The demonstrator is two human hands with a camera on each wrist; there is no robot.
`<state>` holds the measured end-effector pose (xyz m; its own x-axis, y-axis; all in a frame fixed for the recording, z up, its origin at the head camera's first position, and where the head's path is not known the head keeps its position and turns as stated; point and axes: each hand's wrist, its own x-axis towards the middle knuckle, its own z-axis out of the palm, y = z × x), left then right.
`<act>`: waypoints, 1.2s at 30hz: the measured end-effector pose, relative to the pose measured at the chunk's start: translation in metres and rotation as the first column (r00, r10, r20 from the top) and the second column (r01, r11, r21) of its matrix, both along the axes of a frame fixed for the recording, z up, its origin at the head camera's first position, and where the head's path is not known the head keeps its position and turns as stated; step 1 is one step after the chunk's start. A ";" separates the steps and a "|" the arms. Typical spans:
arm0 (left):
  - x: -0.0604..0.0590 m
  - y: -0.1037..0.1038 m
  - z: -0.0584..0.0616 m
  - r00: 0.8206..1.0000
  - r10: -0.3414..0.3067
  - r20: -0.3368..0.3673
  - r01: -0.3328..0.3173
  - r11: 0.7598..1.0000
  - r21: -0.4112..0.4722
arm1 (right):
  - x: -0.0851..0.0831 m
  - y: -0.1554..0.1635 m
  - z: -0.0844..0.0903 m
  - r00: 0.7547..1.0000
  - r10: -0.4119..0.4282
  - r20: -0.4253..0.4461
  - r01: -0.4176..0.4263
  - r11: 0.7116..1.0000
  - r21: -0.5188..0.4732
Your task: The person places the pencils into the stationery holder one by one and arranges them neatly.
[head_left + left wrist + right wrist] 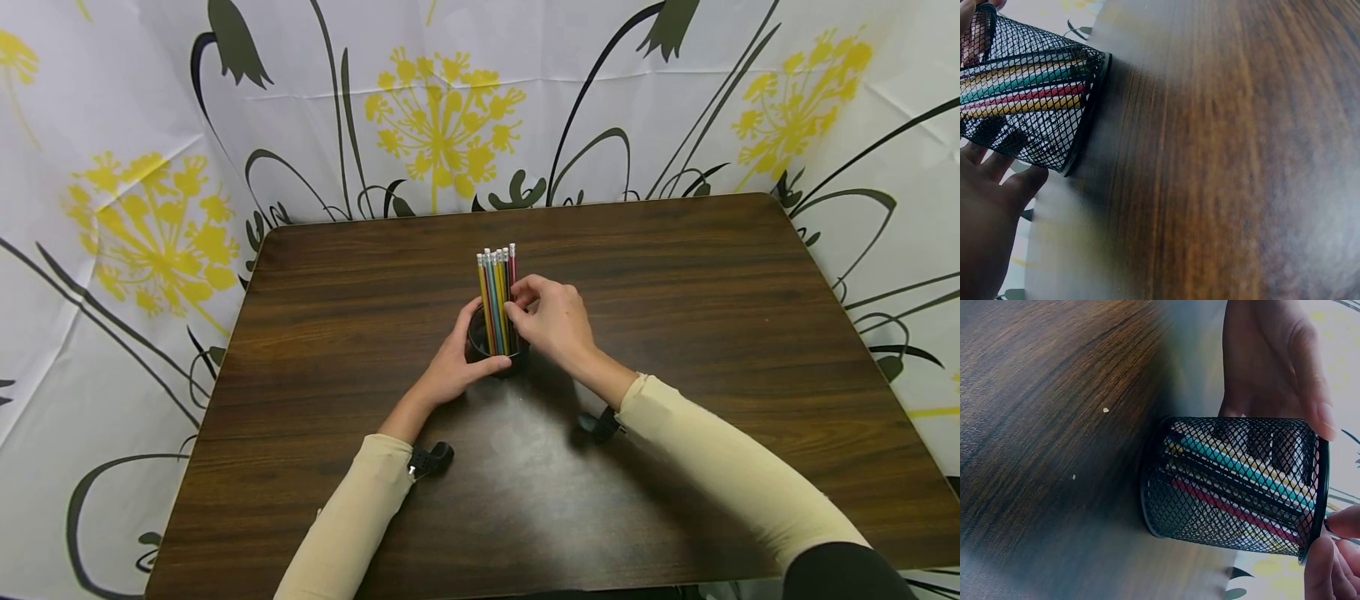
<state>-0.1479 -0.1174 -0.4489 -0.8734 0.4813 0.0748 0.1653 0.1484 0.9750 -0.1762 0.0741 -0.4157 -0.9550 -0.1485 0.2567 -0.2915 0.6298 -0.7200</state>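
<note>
A black mesh pencil cup [1235,487] stands upright on the table, with several pencils [495,292] in it. The pencils are yellow, teal, red and dark, their eraser ends up. My left hand [453,362] holds the cup from its left side, thumb along the near rim and fingers round the far side. At the cup's right rim my right hand [555,317] has thumb and fingertips together on a dark pencil at the edge of the bunch. Its fingertips partly hide that pencil. In the left wrist view, the pencils' lower ends show through the mesh.
The dark wood-grain table [337,292] extends on all sides of the cup. A white cloth [300,108] printed with yellow flowers hangs behind and beside the table. Small pale crumbs [1105,410] lie on the tabletop near the cup.
</note>
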 end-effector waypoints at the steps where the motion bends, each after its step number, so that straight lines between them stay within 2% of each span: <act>1: 0.000 0.000 0.000 1.000 0.000 0.002 0.000 1.000 0.003 | 0.000 0.000 0.000 1.000 -0.006 0.001 0.006 1.000 0.003; 10: 0.000 0.000 0.000 1.000 -0.003 0.004 0.003 1.000 0.003 | -0.001 -0.002 0.001 1.000 -0.029 -0.006 0.029 0.999 0.013; 21: -0.002 -0.001 -0.001 1.000 -0.004 -0.002 0.004 1.000 0.025 | -0.001 -0.002 0.000 1.000 -0.015 0.012 0.015 1.000 -0.011; 27: -0.002 -0.001 -0.004 1.000 -0.005 0.022 0.004 0.999 0.043 | -0.001 -0.001 -0.001 1.000 -0.006 0.023 0.007 1.000 -0.024; 36: -0.004 -0.001 -0.002 1.000 0.005 0.008 -0.006 0.999 0.044 | -0.002 0.007 0.002 0.999 0.035 -0.004 -0.035 0.992 -0.121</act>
